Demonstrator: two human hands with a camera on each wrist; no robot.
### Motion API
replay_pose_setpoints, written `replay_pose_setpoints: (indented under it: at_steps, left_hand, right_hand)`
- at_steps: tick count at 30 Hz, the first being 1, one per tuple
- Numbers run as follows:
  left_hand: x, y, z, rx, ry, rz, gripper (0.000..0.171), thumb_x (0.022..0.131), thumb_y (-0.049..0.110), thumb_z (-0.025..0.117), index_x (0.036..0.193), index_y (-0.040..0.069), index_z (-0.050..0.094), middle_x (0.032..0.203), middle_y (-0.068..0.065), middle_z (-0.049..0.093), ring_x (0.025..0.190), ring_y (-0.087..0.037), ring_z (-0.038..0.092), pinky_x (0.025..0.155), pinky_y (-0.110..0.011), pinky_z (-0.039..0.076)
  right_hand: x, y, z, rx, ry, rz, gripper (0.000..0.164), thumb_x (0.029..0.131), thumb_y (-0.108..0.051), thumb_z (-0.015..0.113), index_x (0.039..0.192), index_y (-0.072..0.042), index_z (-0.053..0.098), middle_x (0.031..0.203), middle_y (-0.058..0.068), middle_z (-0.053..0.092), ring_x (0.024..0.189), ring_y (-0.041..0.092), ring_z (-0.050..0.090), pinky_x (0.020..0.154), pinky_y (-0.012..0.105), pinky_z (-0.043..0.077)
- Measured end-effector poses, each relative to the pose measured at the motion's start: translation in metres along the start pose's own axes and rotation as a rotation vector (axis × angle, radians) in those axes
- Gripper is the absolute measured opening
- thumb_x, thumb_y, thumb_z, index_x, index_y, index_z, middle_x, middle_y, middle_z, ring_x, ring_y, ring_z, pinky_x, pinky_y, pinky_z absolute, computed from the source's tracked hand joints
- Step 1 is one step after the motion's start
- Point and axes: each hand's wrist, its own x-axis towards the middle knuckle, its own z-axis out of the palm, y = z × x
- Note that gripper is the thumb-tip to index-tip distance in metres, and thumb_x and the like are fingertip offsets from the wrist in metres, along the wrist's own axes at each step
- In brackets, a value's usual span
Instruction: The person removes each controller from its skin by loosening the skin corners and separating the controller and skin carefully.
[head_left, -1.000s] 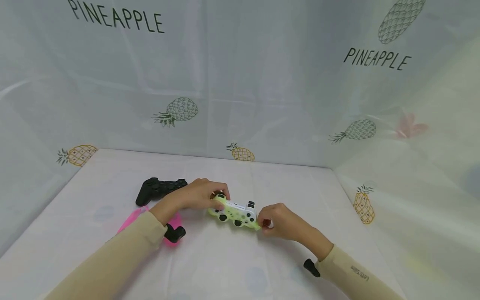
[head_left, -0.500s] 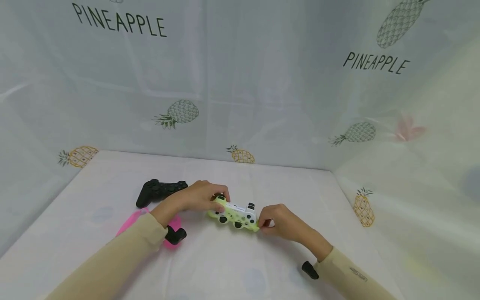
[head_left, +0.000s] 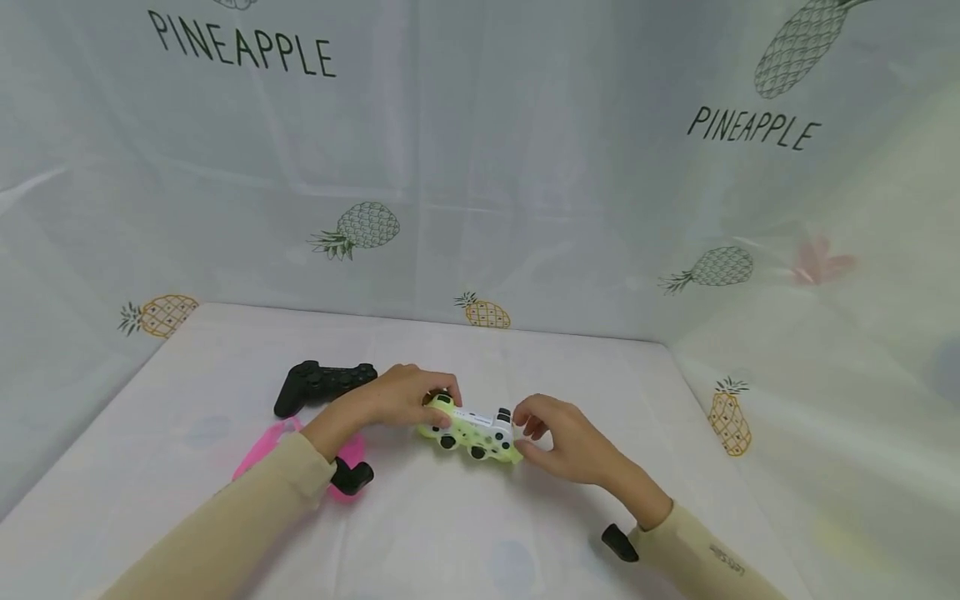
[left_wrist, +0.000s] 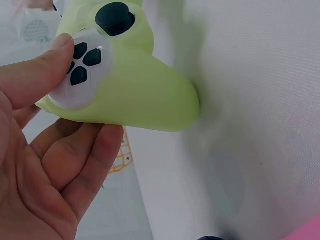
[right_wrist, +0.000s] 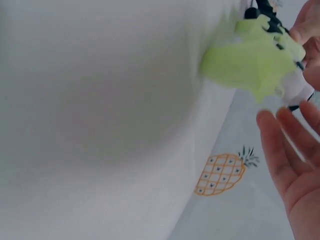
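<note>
A white game controller (head_left: pixel 483 418) wears a light green soft cover (head_left: pixel 468 433), its black sticks and buttons showing through. Around its left end my left hand (head_left: pixel 405 393) is curled. In the left wrist view the thumb presses beside the direction buttons of the controller (left_wrist: pixel 82 95), with the fingers underneath. At the right end my right hand (head_left: pixel 558 437) stands with fingers loosely spread. Its thumb is close to the cover's right grip; whether it touches I cannot tell. In the right wrist view the fingers (right_wrist: pixel 287 145) are apart from the loose-looking cover edge (right_wrist: pixel 260 75).
Behind my left wrist lies a black game controller (head_left: pixel 318 385). A pink soft item (head_left: pixel 262 448), partly hidden by my left forearm, lies on the white table (head_left: pixel 420 525). Pineapple-printed sheeting (head_left: pixel 480 167) hangs along the back and sides.
My right hand has let go of the cover's right end: its pinching fingers have spread and lifted slightly. The left hand keeps its grip, and the controller has hardly moved.
</note>
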Motion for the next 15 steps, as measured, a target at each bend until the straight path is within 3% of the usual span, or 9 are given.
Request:
replay_pose_setpoints:
  at_steps: [4,8,15]
  left_hand:
    - [0.000,-0.001,0.001,-0.002,0.000,0.007,0.023,0.094,0.033,0.083,0.110,0.039,0.068,0.078,0.011,0.062,0.071,-0.015,0.051,0.072,-0.037,0.041]
    - [-0.001,-0.002,0.002,0.002,0.005,0.013,0.023,0.094,0.033,0.083,0.109,0.040,0.067,0.078,0.011,0.061,0.072,-0.015,0.052,0.074,-0.038,0.041]
    - [-0.002,-0.001,0.002,0.001,0.015,0.031,0.023,0.094,0.034,0.083,0.109,0.040,0.067,0.079,0.013,0.062,0.073,-0.015,0.053,0.073,-0.037,0.041]
  right_hand:
    - [0.006,-0.010,0.006,-0.009,0.044,0.068,0.042,0.093,-0.012,0.082,0.129,-0.007,0.062,0.122,0.003,0.066,0.099,0.018,0.070,0.084,0.040,0.061]
    - [0.013,-0.017,0.015,0.020,0.009,0.149,0.051,0.096,-0.019,0.081,0.139,-0.007,0.058,0.132,0.006,0.064,0.108,0.020,0.068,0.091,0.042,0.060]
    - [0.023,-0.026,0.032,0.061,-0.026,0.271,0.048,0.101,-0.025,0.076,0.140,-0.003,0.060,0.130,0.009,0.067,0.103,0.015,0.063,0.087,0.032,0.055]
